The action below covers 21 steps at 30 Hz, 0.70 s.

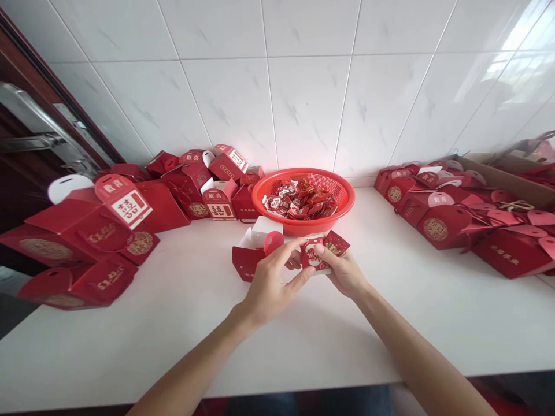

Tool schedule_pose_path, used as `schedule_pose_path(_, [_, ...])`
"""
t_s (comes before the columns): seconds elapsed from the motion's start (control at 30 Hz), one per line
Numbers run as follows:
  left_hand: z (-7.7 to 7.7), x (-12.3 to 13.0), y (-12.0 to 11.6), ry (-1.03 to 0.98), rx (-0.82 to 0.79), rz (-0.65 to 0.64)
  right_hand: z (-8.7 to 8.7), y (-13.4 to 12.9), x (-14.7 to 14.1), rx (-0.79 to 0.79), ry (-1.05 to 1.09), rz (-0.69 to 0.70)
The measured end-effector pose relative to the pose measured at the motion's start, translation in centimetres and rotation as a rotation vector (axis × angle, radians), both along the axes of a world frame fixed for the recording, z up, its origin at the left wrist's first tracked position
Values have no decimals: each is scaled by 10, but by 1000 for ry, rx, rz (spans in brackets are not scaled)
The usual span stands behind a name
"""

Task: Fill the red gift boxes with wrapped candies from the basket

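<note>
My right hand pinches a small square red packet with white lettering, its thumb lying across the front. A second red packet with a gold pattern sticks out behind that thumb, in the same grip. My left hand is at the near-left side of the lettered packet, thumb and forefinger closed about its edge. Just beyond my left hand stands an open red gift box, its flaps up and its inside partly hidden. Behind both hands is a red plastic basket filled with wrapped sweets.
Closed red gift boxes are stacked at the left, with more along the tiled wall. Another group of red boxes stands at the right, beside a cardboard carton. A dark door with a metal handle borders the white table.
</note>
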<state>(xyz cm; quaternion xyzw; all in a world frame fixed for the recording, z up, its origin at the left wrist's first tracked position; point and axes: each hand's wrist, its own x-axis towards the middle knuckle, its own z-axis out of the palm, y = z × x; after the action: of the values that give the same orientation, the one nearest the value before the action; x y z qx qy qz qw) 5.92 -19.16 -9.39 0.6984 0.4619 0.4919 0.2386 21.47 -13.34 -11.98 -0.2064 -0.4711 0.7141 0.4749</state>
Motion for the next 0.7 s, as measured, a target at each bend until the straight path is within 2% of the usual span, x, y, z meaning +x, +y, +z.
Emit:
schedule_pose_path(0.13, [-5, -4, 2, -86, -34, 39, 2, -1, 0, -42, 35, -7])
schedule_pose_path(0.33, [-10, -7, 1, -208, -103, -11, 2, 1, 3, -21, -14, 47])
schedule_pose_path(0.43, [-10, -11, 1, -198, -108, 1, 0, 3, 5, 21, -26, 16])
schedule_pose_path(0.6, [-9, -18, 3, -229, -120, -24, 1, 5, 8, 128, -78, 103])
schedule_pose_path(0.7, [-9, -16, 5, -280, -62, 26, 1, 5, 9, 145, -69, 106])
